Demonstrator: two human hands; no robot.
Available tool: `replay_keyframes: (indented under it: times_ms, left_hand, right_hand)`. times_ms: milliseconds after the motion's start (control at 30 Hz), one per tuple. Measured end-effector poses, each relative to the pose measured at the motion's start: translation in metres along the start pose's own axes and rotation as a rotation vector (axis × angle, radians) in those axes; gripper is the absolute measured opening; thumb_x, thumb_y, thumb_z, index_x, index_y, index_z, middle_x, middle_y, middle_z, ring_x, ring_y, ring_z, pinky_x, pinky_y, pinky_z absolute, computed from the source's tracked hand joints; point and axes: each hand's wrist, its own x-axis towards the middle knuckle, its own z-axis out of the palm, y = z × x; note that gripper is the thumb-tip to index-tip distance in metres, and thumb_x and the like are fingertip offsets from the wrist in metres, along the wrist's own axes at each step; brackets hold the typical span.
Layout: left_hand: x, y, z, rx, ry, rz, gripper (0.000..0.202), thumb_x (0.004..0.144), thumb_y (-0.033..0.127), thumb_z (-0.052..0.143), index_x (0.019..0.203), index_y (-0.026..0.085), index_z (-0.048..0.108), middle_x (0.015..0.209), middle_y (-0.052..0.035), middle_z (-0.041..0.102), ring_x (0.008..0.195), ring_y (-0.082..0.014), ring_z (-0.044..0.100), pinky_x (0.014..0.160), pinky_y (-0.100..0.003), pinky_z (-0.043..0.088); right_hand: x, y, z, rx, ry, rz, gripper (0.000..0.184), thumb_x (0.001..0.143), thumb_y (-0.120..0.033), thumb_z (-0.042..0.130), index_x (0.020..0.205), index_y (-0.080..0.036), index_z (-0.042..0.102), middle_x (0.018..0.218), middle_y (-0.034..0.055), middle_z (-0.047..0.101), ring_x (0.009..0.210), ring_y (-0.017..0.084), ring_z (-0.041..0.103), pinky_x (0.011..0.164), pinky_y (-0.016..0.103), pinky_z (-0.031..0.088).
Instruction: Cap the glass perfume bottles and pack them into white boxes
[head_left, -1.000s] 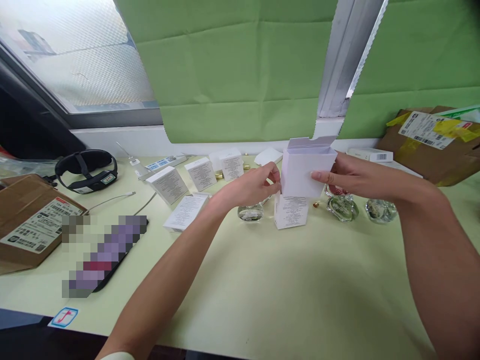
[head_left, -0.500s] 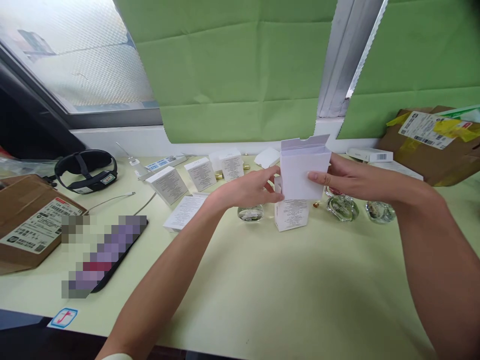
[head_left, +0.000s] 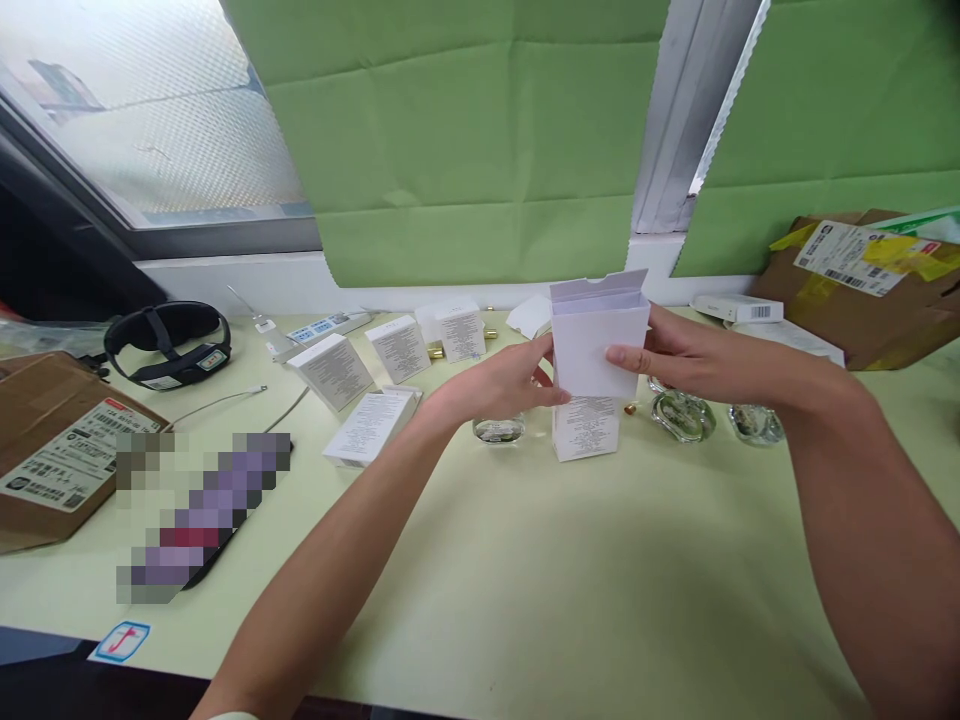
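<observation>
From where I'm standing, the right hand (head_left: pixel 694 348) is gripping the box (head_left: pixel 589 352), its thumb pressing on the near face and its other fingers wrapping behind, mostly out of sight. The box is standing upright between the two hands, its flap (head_left: pixel 600 288) sticking up open above the fingers. The left hand (head_left: pixel 504 378) is curling in at the box's lower left corner; some fingertips are hiding there, so I can't tell whether they are pinching something or only touching. The carton (head_left: pixel 586 430) is standing just below the left fingertips, right under the box as I'm seeing it. Whether the box's bottom edge is sitting inside it or only passing in front, I can't make out.

To my eye, the person is squaring box and carton up to each other. The next move seems to be calling for the left fingers steadying the carton while the right ones are guiding the box straight, without denting its walls. A bottle (head_left: pixel 499 431) is sitting just below the left fingers, leaving little elbow room there.
</observation>
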Motion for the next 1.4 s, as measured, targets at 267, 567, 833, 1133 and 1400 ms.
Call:
replay_keyframes:
  times_ms: [267,567,833,1133,1400]
  left_hand:
    - [0.000,-0.002,-0.003,0.010,0.023,0.028,0.048,0.087,0.026,0.061,0.133,0.024,0.048,0.127,-0.0079,0.062,0.104,-0.0210,0.063,0.083,-0.034,0.052]
    - [0.004,-0.009,-0.002,-0.103,0.039,0.031,0.062,0.081,0.018,0.066,0.138,0.025,0.045,0.131,-0.0096,0.059,0.106,-0.0208,0.063,0.086,-0.037,0.055]
    - [0.004,-0.013,-0.003,-0.102,0.049,0.026,0.064,0.080,0.020,0.067,0.139,0.027,0.044,0.132,-0.0096,0.058,0.107,-0.0219,0.062,0.082,-0.036,0.055]
    - [0.006,-0.014,-0.004,-0.074,0.064,0.017,0.063,0.079,0.015,0.066,0.138,0.027,0.047,0.131,-0.0096,0.059,0.106,-0.0222,0.062,0.080,-0.035,0.055]
    - [0.005,-0.013,-0.004,-0.061,0.054,0.044,0.065,0.079,0.017,0.067,0.139,0.027,0.046,0.130,-0.0095,0.058,0.104,-0.0209,0.062,0.081,-0.035,0.055]
  right_hand:
    - [0.000,0.001,-0.002,-0.034,0.039,-0.016,0.044,0.096,-0.042,0.049,0.138,-0.036,0.041,0.131,0.0049,0.062,0.106,0.028,0.060,0.069,0.036,0.050]
    - [0.005,0.001,0.001,0.115,0.022,-0.066,0.050,0.093,-0.045,0.055,0.141,-0.036,0.043,0.133,0.0067,0.061,0.109,0.030,0.059,0.079,0.041,0.053]
    - [0.006,0.007,0.001,0.147,0.021,-0.033,0.043,0.094,-0.046,0.055,0.136,-0.041,0.048,0.132,0.0016,0.062,0.107,0.025,0.059,0.074,0.034,0.053]
    - [0.012,0.018,-0.002,0.051,0.065,-0.017,0.052,0.088,-0.048,0.063,0.138,-0.040,0.049,0.123,0.0026,0.066,0.100,0.026,0.063,0.072,0.035,0.052]
    - [0.010,0.017,-0.004,0.066,0.066,-0.028,0.048,0.086,-0.044,0.067,0.132,-0.035,0.056,0.100,0.0037,0.070,0.084,0.023,0.063,0.063,0.034,0.048]
